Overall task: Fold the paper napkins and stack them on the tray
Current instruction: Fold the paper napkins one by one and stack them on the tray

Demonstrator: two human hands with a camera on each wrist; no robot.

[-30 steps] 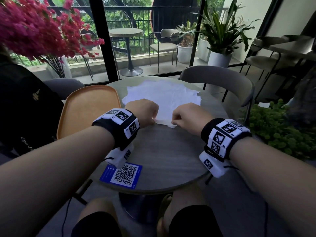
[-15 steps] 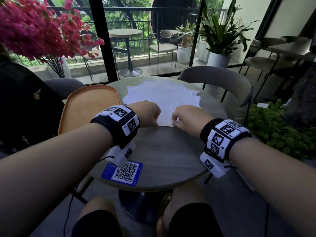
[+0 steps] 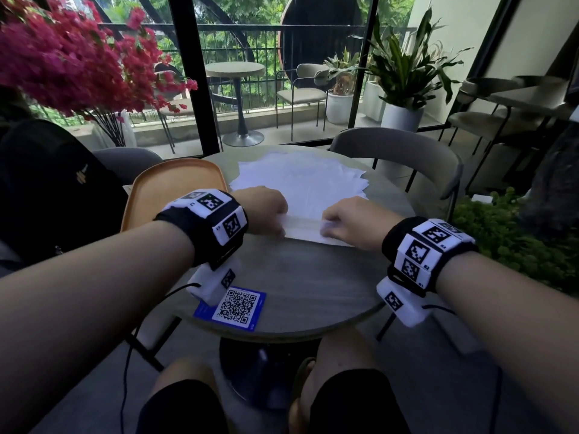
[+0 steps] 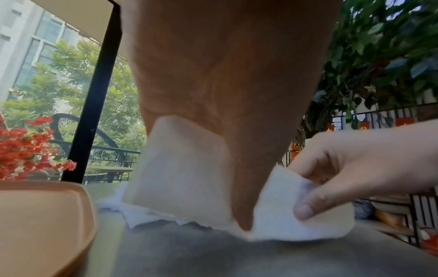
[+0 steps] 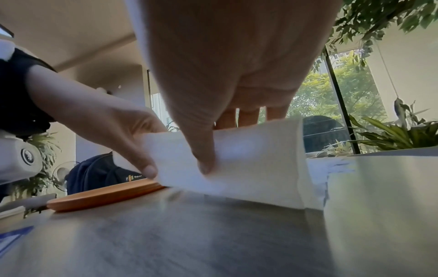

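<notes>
You pinched the top napkin's [image 3: 305, 225] near edge with your left hand [image 3: 266, 211] and right hand [image 3: 354, 222], mid-fold; next I'd expect flattening, then the orange tray [image 3: 150, 195].

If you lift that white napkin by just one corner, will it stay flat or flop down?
It would probably flop: where the left hand and right hand pinch the napkin, its lifted edge already curls. It looks thin and light, so it likely weighs almost nothing. A hard tug might tear it.

Table [image 3: 300, 277]: napkins [image 3: 300, 180], tray [image 3: 163, 195], card [image 3: 239, 306].
</notes>
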